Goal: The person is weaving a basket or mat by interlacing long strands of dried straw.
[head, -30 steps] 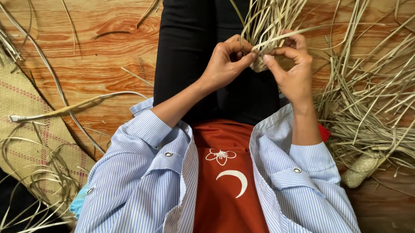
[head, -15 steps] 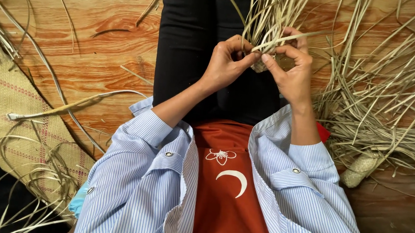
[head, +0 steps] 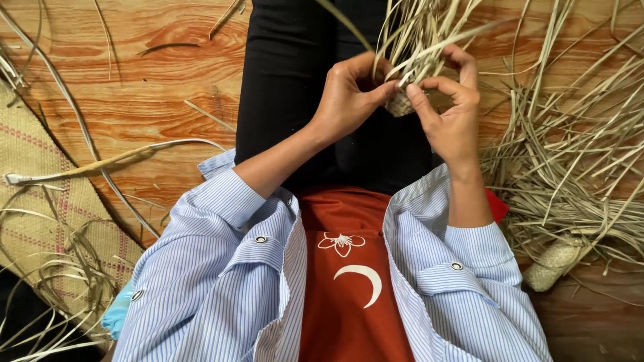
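Note:
A small woven piece of dried straw sits between both hands above my lap, with long loose strands fanning upward from it. My left hand pinches the piece from the left with thumb and fingers. Fingers of my right hand are curled over its top and hold a strand against it. Black trousers lie beneath the work. Rolled-up blue striped sleeves cover both forearms.
A large heap of dried straw lies to the right, with a woven straw roll at its lower edge. A woven mat and loose strands lie on the wooden floor at left.
The hands have stayed at the woven piece. My right fingers have shifted slightly on the strands, pulling one across the top.

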